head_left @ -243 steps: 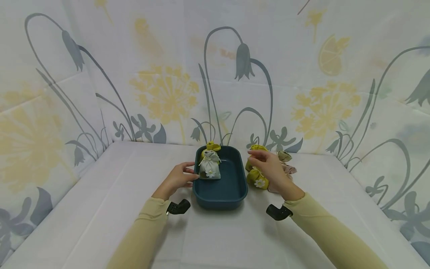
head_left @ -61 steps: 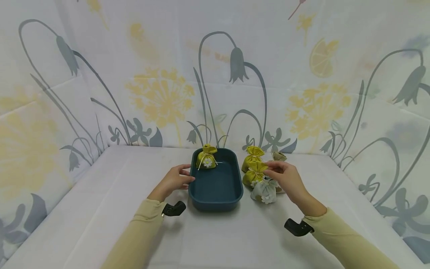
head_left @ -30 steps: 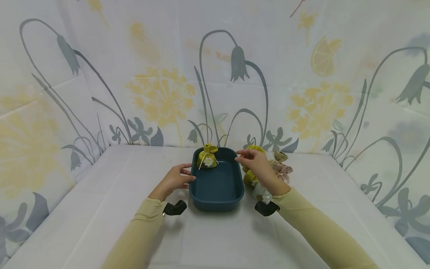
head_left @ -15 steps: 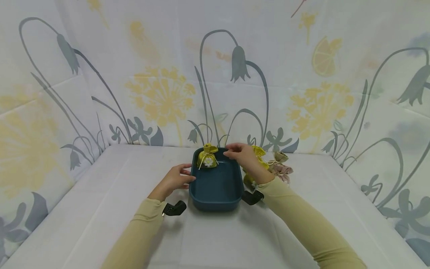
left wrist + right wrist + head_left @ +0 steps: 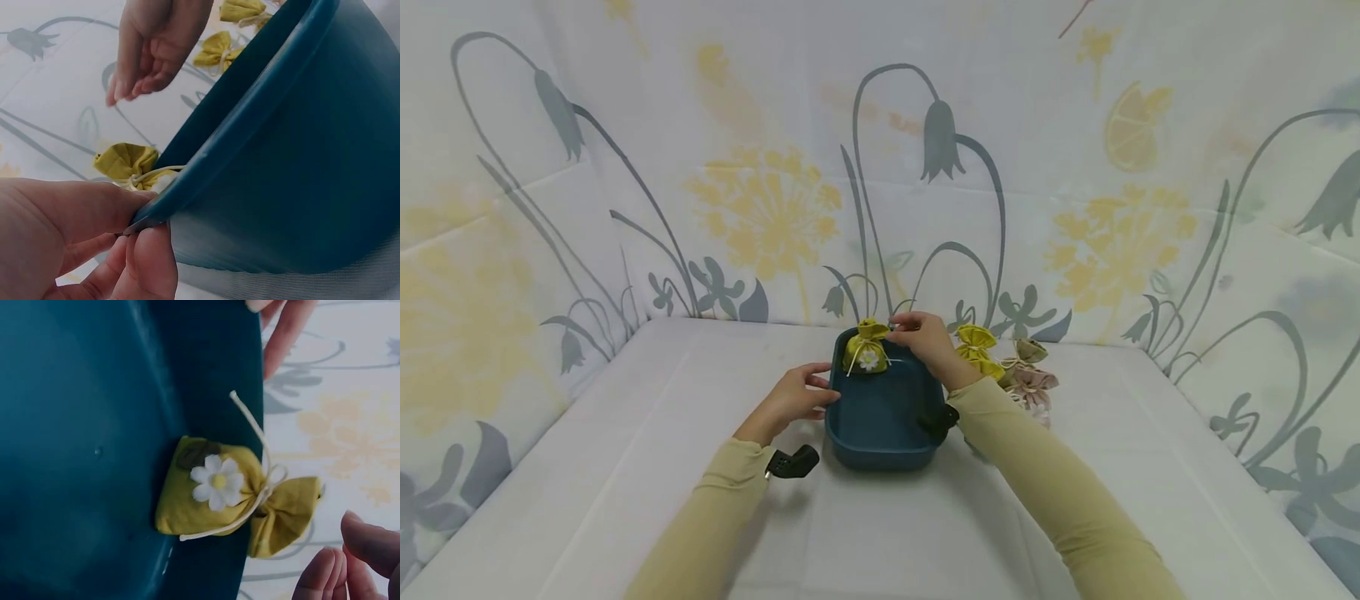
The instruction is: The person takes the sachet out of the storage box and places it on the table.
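Note:
A dark blue rectangular tub (image 5: 883, 460) stands on the table. My left hand (image 5: 792, 396) holds its left rim; the left wrist view shows the thumb over the rim (image 5: 228, 119) and fingers outside. In the tub's back left corner sits a yellow-green drawstring pouch (image 5: 867, 358) with a white flower, its tied neck rising above the rim. Close by its neck, above the tub's back edge, is my right hand (image 5: 928, 343). In the right wrist view, that hand's thumb and fingers (image 5: 319, 572) are loosely bent, hold nothing and stay apart from the pouch (image 5: 172, 515).
Right of the tub several drawstring pouches are grouped: yellow ones (image 5: 975, 337), an olive-beige one (image 5: 1030, 351) and a pink one (image 5: 1035, 380). My right forearm hides part of this group. White patterned cloth (image 5: 775, 233) rises behind the table.
The pale grey pouch went from the tub to the group at right between the two oldest frames. Since then my right hand has moved left over the tub towards the yellow-green pouch.

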Demonstrator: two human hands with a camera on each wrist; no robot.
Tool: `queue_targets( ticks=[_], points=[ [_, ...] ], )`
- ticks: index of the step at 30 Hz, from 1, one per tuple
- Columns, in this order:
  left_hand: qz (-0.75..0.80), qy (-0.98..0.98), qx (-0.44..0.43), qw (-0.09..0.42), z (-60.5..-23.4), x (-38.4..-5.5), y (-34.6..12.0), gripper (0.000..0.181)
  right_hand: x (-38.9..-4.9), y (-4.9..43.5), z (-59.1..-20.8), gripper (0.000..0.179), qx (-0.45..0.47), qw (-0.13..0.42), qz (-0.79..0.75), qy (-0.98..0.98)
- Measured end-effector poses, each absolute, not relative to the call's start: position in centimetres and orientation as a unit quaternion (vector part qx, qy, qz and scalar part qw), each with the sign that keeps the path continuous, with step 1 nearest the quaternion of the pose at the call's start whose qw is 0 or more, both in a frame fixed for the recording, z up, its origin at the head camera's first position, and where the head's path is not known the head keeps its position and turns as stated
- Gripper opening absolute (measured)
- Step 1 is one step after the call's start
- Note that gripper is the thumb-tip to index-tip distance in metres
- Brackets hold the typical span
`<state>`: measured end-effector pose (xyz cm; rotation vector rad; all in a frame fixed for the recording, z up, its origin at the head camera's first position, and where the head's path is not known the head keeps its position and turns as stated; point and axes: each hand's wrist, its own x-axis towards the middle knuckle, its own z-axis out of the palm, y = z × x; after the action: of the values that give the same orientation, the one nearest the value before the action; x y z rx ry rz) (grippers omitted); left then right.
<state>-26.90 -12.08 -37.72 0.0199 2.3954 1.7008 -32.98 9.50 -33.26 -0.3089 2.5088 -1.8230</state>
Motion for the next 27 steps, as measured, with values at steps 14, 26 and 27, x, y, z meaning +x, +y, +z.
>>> queue_targets(
  ticks=[14, 26, 27],
  points=[
    [0.581, 0.808, 0.014, 0.102, -38.0, -27.0, -12.1, 0.058, -35.8, 8.5, -34.4, 0.035, -0.083, 0.000, -0.554, 0.828],
    [0.575, 0.812, 0.010, 0.100, -38.1, -27.1, -12.1, 0.058, -36.5, 7.5, -35.0, 0.040, -0.142, 0.033, -0.492, 0.858],
    [0.577, 0.811, 0.008, 0.099, -38.1, -27.2, -12.1, 0.058, -36.5, 7.4, -35.0, 0.038, -0.146, 0.035, -0.491, 0.858]
  ],
)
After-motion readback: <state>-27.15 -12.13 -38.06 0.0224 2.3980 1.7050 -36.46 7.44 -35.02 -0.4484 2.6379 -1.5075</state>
